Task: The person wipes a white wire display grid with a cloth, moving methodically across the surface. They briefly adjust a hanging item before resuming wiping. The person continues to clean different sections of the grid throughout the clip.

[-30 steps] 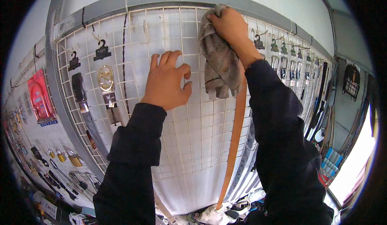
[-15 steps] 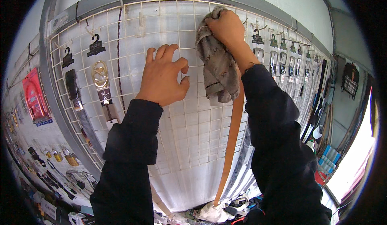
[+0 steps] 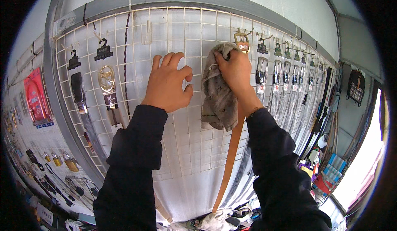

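A grey patterned cloth point(image 3: 219, 100) is bunched in my right hand point(image 3: 235, 71), its lower part hanging down. Behind it a tan belt point(image 3: 230, 164) hangs from its gold buckle point(image 3: 242, 43) near the top of the white wire grid point(image 3: 178, 135). My right fingers press the cloth at the belt's upper part, just below the buckle; the contact itself is hidden. My left hand point(image 3: 167, 84) is raised before the grid with its fingers apart and curved, holding nothing. Whether its fingertips touch the wires I cannot tell.
Packaged belts point(image 3: 286, 73) hang in a row on the right of the grid. Left are a belt with a round gold buckle point(image 3: 106, 78), a dark belt point(image 3: 77, 88) and a red package point(image 3: 37, 98). Padlocks point(image 3: 70, 164) hang lower left. White bags point(image 3: 219, 220) lie below.
My right hand and the cloth have moved down along the belt, uncovering the gold buckle at the top. The left hand stays nearly where it was, fingers still apart.
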`<state>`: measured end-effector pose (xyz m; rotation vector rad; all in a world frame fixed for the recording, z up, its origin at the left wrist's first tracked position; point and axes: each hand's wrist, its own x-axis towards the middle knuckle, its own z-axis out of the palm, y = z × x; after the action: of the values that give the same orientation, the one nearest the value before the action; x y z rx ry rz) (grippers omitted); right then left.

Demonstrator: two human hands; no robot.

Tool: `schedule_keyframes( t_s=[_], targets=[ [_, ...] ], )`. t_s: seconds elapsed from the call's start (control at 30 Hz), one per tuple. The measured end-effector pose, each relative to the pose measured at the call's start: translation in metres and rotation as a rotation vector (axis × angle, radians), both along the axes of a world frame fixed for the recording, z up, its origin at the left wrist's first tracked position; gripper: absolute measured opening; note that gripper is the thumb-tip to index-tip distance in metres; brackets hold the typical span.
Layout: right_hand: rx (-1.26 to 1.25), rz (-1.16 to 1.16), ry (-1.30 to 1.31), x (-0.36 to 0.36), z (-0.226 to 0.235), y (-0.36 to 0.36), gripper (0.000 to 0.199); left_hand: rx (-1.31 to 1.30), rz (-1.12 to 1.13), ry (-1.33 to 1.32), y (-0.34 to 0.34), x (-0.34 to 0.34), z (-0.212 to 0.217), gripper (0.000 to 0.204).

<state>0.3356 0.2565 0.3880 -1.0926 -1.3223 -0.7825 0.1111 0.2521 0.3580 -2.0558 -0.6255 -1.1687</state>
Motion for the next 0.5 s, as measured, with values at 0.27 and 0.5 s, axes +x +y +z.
schedule_keyframes(
  t_s=[0.27, 0.5],
  targets=[
    [-0.111, -0.011, 0.083, 0.0, 0.019, 0.013, 0.047, 0.025, -0.014, 0.012, 0.008, 0.0, -0.002, 0.017],
    [-0.123, 0.009, 0.052, 0.002, 0.014, -0.002, 0.049, 0.019, -0.008, 0.003, 0.005, 0.0, -0.003, 0.017]
  ],
)
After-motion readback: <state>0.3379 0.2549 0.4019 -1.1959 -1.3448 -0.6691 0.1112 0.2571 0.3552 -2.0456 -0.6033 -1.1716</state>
